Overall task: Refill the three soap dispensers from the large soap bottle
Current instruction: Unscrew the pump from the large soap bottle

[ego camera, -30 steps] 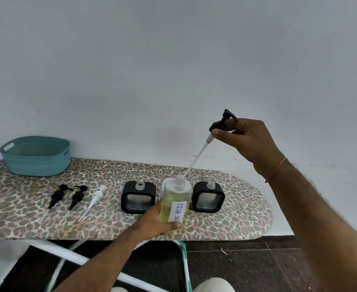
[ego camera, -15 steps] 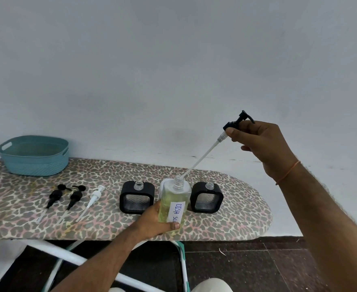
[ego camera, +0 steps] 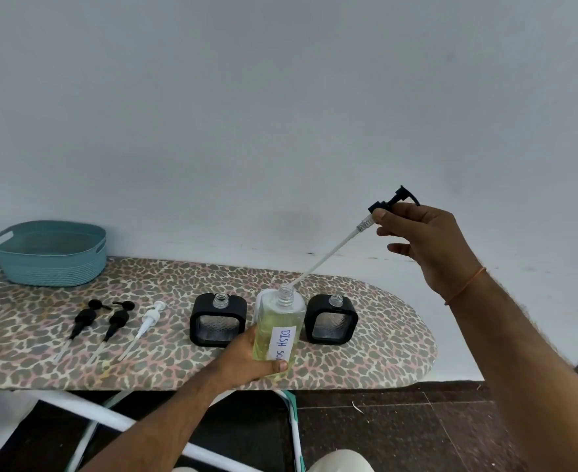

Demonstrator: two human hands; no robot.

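The soap bottle [ego camera: 278, 330] stands upright at the ironing board's [ego camera: 383, 362] near edge between two black dispensers [ego camera: 218, 320] [ego camera: 331, 320], left hand [ego camera: 250, 361] fingers wrapped round it. Above-right of it, right hand [ego camera: 424, 240] fingers pinch a black pump [ego camera: 388, 202], its tube tip at the bottle's mouth.

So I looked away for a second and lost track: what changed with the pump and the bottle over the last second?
The right hand drew the black pump up and out to the right; its tube tip is now just at the neck of the dish soap bottle. The left hand kept holding the bottle in place. The two black dispensers, the three loose pumps and the basket stayed put.
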